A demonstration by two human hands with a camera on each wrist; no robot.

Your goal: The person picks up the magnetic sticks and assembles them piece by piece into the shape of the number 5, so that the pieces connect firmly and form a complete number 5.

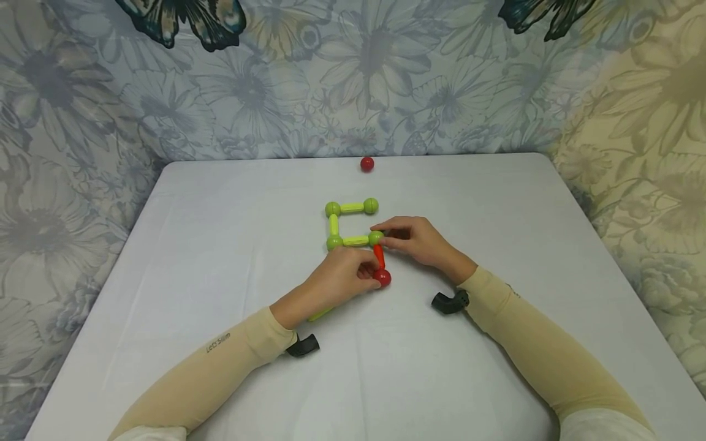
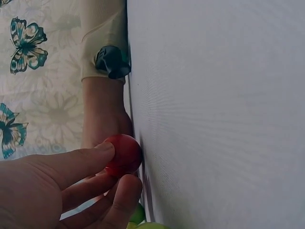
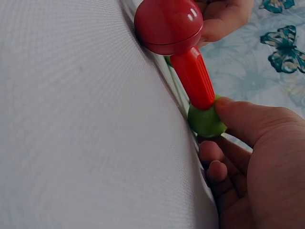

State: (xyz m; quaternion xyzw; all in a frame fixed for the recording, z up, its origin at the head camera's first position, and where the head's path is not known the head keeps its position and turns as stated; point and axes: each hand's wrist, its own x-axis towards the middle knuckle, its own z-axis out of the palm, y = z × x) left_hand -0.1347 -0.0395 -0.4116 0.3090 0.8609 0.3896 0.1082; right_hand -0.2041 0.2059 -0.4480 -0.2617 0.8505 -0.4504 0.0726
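Observation:
My left hand (image 1: 344,272) pinches a red ball (image 2: 125,155) between thumb and fingers, low over the table. A short red rod (image 3: 193,78) runs from that ball to a green ball (image 3: 206,121). My right hand (image 1: 416,242) holds this green ball by thumb and fingertips. The green ball is a corner of a three-sided frame: a green rod (image 1: 355,241) leads left to another green ball (image 1: 334,242), a second rod (image 1: 333,225) runs back to a ball (image 1: 333,209), and a third rod (image 1: 353,208) ends at a ball (image 1: 371,206).
A loose red ball (image 1: 366,163) lies at the back edge of the white table (image 1: 469,184). Part of a yellow-green rod (image 1: 321,314) shows beside my left forearm, which hides the rest of it. Patterned cloth (image 1: 375,79) hangs behind the table.

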